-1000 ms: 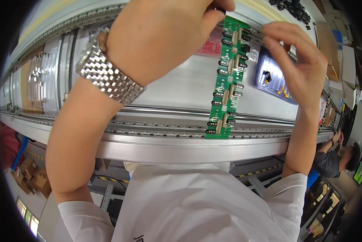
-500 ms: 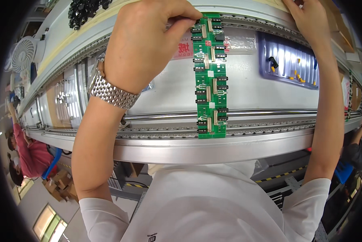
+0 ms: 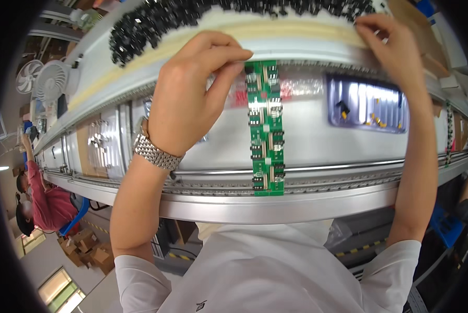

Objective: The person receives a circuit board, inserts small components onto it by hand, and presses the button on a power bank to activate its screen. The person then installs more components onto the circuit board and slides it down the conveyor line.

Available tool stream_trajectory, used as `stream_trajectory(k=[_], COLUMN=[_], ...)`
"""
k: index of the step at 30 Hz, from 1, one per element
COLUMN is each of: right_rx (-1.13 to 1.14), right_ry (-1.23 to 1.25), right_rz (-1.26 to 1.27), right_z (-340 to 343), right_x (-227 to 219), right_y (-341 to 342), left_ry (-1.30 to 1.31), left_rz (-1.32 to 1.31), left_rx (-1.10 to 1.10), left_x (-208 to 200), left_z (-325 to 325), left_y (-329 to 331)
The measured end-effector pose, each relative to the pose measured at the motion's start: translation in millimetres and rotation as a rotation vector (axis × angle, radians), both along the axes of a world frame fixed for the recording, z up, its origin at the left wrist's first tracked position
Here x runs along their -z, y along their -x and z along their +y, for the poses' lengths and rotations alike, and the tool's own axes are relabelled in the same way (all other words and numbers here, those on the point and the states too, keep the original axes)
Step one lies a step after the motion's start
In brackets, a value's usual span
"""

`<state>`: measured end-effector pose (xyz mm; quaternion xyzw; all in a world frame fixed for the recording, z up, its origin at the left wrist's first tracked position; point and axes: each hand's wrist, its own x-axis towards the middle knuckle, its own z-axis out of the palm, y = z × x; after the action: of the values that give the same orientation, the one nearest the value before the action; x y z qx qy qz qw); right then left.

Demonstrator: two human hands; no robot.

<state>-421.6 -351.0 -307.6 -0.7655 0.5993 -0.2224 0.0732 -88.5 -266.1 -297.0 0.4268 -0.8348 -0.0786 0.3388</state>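
Observation:
A long green circuit board (image 3: 267, 129), set with black parts and pale connectors, lies across the two rails of the conveyor. My left hand (image 3: 195, 86), with a metal-band watch (image 3: 156, 152) on the wrist, is at the board's far end. Its thumb and forefinger are drawn together beside a black part there; anything between them is too small to make out. My right hand (image 3: 396, 49) reaches to the right end of a long heap of small black parts (image 3: 161, 23). Its fingers are pinched at the heap's edge, and what they hold, if anything, cannot be made out.
Metal conveyor rails (image 3: 317, 207) run left to right in front of me. Between them sits a clear blue tray (image 3: 367, 104) with some yellow and black pieces. Two white fans (image 3: 56, 81) stand at far left. A person in a red top (image 3: 51, 203) works on the left.
The view has shifted, so the board sits lower and the heap of black parts shows. My left hand stays by the board's far end. My right hand's fingers have come into view at the heap.

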Motion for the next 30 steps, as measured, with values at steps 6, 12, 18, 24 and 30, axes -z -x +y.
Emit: stream_trajectory(k=[6,12,18,24,30], right_rx=[-0.163,-0.158,-0.107,-0.276,-0.404], right_ry=[0.038,-0.053,-0.235,-0.204,-0.350], right_rz=[-0.259,-0.320,-0.240,-0.516,-0.785], right_z=[27.0,24.7,28.3,28.3,40.9], right_x=[-9.2,-24.3,-39.4,-33.3,-28.1], right_y=[-13.9,-17.8,-4.8,-10.7,-21.4], left_ry=[-0.045,0.247,0.355,0.340,0.037], left_rz=[-0.081,-0.319,-0.415,-0.487,0.032], left_rx=[-0.143,-0.169,-0.107,-0.038,-0.008], left_x=[-20.2,2.3,6.4,4.9,-24.5], left_z=[-29.0,-68.2,-71.0,-61.7,-34.7], left_y=[15.8,50.5,60.0,55.9,26.9])
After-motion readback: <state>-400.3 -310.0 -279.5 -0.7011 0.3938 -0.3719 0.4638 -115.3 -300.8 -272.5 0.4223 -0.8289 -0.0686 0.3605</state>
